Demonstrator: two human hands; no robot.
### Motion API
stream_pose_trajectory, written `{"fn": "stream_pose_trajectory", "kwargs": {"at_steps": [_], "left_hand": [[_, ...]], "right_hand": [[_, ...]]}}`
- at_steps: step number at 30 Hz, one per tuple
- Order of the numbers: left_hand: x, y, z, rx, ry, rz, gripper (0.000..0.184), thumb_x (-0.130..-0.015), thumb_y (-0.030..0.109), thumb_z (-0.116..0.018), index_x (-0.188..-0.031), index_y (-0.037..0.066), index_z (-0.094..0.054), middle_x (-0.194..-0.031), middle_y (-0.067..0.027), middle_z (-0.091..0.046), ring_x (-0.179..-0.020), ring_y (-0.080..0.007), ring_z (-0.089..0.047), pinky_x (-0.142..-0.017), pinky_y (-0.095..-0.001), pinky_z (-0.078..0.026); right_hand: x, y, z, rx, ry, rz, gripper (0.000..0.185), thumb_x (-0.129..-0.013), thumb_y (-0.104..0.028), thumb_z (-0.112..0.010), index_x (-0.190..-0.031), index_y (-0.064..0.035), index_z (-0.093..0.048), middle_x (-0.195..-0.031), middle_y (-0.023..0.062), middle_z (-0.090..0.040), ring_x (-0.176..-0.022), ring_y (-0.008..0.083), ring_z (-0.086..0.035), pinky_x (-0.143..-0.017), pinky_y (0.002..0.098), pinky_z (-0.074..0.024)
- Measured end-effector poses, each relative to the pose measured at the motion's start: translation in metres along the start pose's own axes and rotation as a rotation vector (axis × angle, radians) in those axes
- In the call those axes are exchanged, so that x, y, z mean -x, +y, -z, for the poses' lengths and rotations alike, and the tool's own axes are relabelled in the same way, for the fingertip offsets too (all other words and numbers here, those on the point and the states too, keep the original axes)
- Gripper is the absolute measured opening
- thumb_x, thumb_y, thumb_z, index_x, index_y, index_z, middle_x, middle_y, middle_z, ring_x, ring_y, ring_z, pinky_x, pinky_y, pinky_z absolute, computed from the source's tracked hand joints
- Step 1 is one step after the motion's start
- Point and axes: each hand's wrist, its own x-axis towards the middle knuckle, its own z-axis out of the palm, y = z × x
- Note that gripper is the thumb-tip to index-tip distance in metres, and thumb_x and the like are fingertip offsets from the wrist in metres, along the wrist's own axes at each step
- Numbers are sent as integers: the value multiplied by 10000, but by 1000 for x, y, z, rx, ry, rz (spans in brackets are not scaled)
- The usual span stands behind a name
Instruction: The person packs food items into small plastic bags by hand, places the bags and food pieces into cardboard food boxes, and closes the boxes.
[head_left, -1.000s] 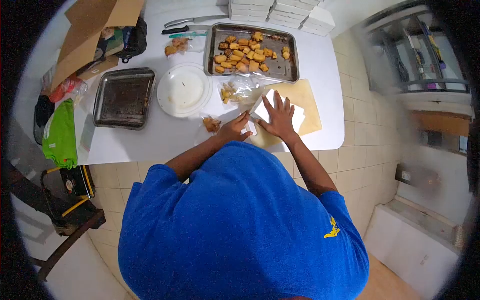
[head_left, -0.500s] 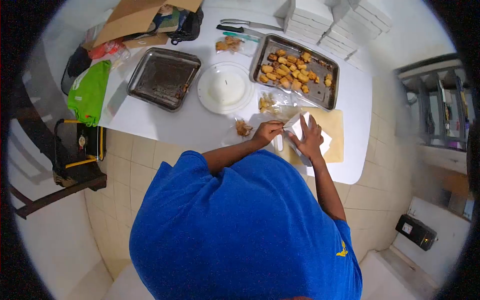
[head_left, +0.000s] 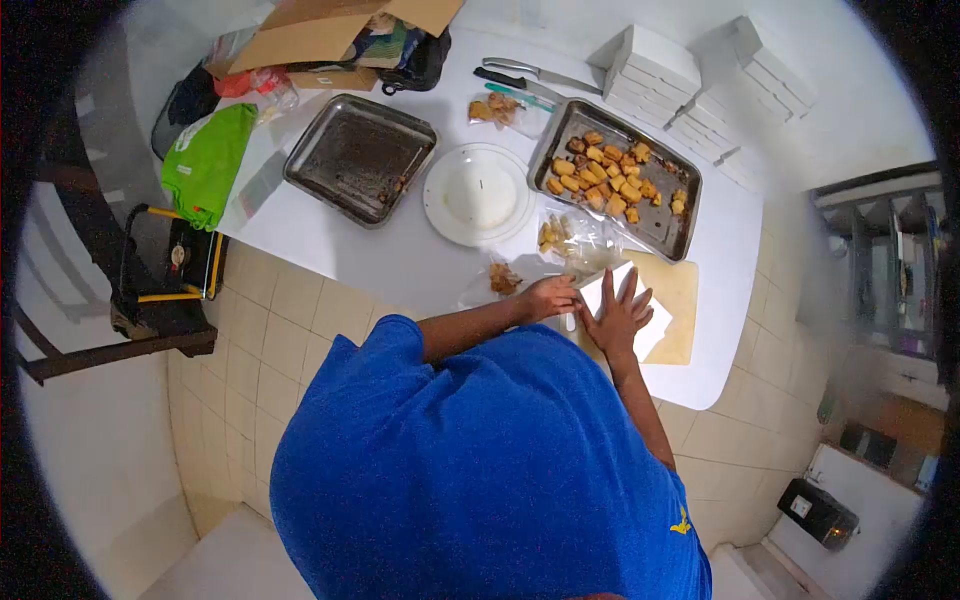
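A white cardboard box (head_left: pixel 617 284) lies low and flat over the cutting board (head_left: pixel 679 306). My right hand (head_left: pixel 621 318) rests on top of it, fingers spread and pressed on the lid. At the box's left edge, my left hand (head_left: pixel 549 299) is closed, its fingertips pinched at the edge; the exact grip is partly hidden. Under my left fingers a small white handle-like piece (head_left: pixel 570 322) sticks out. Beside my left hand is a plastic bag with browned food pieces (head_left: pixel 503 279). Above the box lies a clear bag with pale yellow pieces (head_left: pixel 556 236).
A metal tray (head_left: pixel 682 240) of browned food chunks stands beyond the board, with stacked white boxes (head_left: pixel 655 75) behind. Left of it are stacked white plates (head_left: pixel 440 200), a dark baking tray (head_left: pixel 350 160), knives (head_left: pixel 540 72), an open carton (head_left: pixel 300 45) and a green bag (head_left: pixel 208 160).
The view has shifted, so the table sits lower and farther right. The box, tilted up before, now lies flatter, and my right hand's fingers have spread over its top.
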Motion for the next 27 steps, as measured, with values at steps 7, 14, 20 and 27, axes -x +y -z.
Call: {"fn": "stream_pose_trajectory", "kwargs": {"at_steps": [7,14,20,27], "left_hand": [[-16,15,-37,-700,76,40,353,-822,239,-682,-1064,11,-562,-854,-32,-589,-725,-90,-564,-597,-230,-452],[14,113,-68,-223,237,168,425,-861,207,-600,-1226,30,-474,-1095,-82,-582,-1026,-189,-564,-894,-322,-448],[-102,247,-31,21,391,-340,267,-906,197,-519,-1130,53,-503,-1122,-67,-559,-1049,-192,-539,-881,-356,-484],[-267,374,-37,-13,473,-477,317,-883,205,-584,-1113,5,-494,-1097,-168,-567,-1027,-275,-562,-890,-371,-511]], "right_hand": [[2,35,12,-278,-85,150,967,-668,-598,-667,-1431,-192,-234,-1490,214,-36,-1288,564,-85,-966,679,-179],[73,121,39,-1059,438,-312,531,-876,-316,-545,-1334,-92,-395,-1418,123,-305,-1276,296,-319,-1017,429,-304],[107,153,-26,-1287,418,-667,459,-899,-313,-519,-1291,-89,-439,-1368,92,-388,-1193,251,-427,-988,389,-349],[78,136,-36,-655,359,-377,668,-752,-386,-701,-1278,-63,-445,-1373,208,-336,-1230,353,-377,-1016,431,-314]]}}
